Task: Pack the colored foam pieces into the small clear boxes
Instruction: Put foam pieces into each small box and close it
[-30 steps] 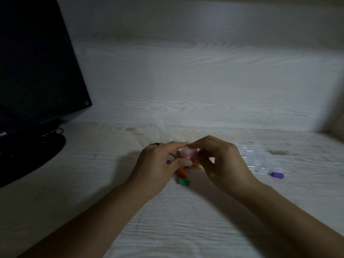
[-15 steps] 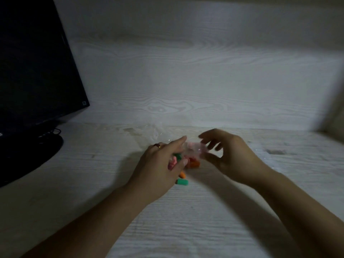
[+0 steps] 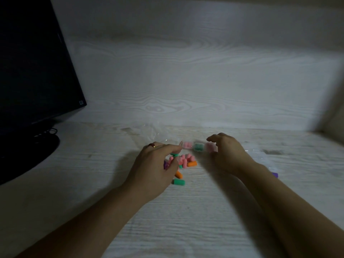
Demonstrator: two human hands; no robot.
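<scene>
Boxes: three small clear boxes (image 3: 198, 147) sit in a row on the desk (image 3: 186, 211), filled pink, green, pink.
Right hand (image 3: 226, 153): fingers curl round the rightmost pink box (image 3: 210, 147), gripping it.
Left hand (image 3: 158, 162): loosely bent over the loose foam pieces (image 3: 183, 162); a grip cannot be told.
Risk: a wrist sweep could scatter pieces or knock the row apart.
Room: bare desk toward the person; back wall (image 3: 186, 81) close behind the boxes, monitor (image 3: 33, 62) well left.
</scene>
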